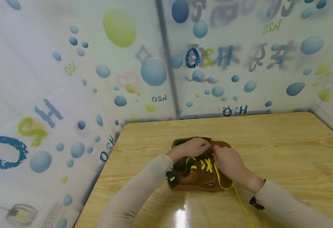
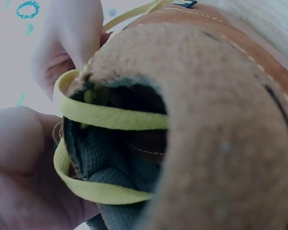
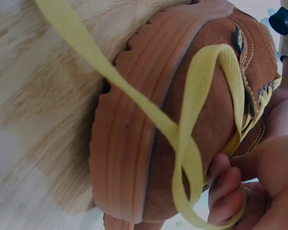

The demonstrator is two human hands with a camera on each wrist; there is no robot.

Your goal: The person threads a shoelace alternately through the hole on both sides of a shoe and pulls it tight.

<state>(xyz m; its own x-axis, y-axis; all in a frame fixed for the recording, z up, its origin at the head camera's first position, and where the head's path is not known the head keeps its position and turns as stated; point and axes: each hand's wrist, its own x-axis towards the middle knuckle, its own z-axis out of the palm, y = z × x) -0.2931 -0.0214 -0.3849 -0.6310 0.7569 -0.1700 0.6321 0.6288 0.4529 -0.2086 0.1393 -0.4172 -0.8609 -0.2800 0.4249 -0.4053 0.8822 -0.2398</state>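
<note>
A brown suede shoe (image 1: 200, 177) with a yellow shoelace (image 1: 218, 175) lies on the table, its toe toward the right. My left hand (image 1: 191, 147) reaches across the shoe's opening and grips the far eyelet flap; its fingertips are partly hidden. In the left wrist view, two bands of lace (image 2: 115, 116) cross above the dark lining. My right hand (image 1: 231, 163) is over the toe end, close to the left fingers. In the right wrist view, its curled fingers (image 3: 225, 189) pinch the lace, which loops beside them and trails over the thick sole (image 3: 127, 129).
Behind this shoe, a second brown shoe (image 1: 224, 144) seems to lie on the wooden table (image 1: 283, 152). The lace's loose end runs toward the table's front. Patterned walls (image 1: 143, 79) with bubble prints stand behind and to the left.
</note>
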